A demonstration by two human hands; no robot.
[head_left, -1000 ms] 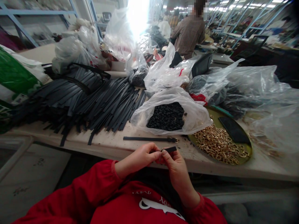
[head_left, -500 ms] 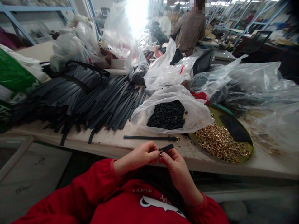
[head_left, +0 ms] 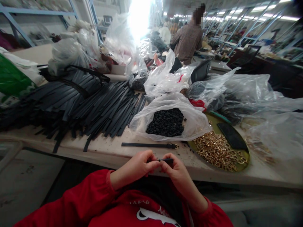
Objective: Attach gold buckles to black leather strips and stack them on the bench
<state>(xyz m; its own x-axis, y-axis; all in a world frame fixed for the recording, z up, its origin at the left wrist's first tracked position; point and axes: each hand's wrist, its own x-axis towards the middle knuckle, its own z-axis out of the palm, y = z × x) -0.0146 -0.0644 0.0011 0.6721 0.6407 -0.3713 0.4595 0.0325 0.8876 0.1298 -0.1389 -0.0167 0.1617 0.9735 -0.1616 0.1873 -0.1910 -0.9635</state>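
Observation:
A short black strap [head_left: 167, 160] is held between my two hands, just off the table's front edge. My left hand [head_left: 142, 165] is closed in a pinch at its left end, where a small bit of gold metal, seemingly a buckle, shows. With thumb and fingers, my right hand [head_left: 174, 168] grips the strap from the other side. The rest of the strap is hidden by the fingers. Just beyond my hands lies another black strap with a gold buckle [head_left: 149, 145], flat on the table.
Many black strips [head_left: 99, 110] are heaped at left. A plastic bag [head_left: 196, 126] holds small black loops [head_left: 165, 122]. To its right, a round tray [head_left: 246, 162] carries gold buckles [head_left: 220, 151] and a black phone-like slab [head_left: 233, 135]. A person [head_left: 188, 41] is farther back.
The strap between my hands has tipped from slanting upward to nearly level. Both hands keep their pinch on it. The whole view has shifted slightly.

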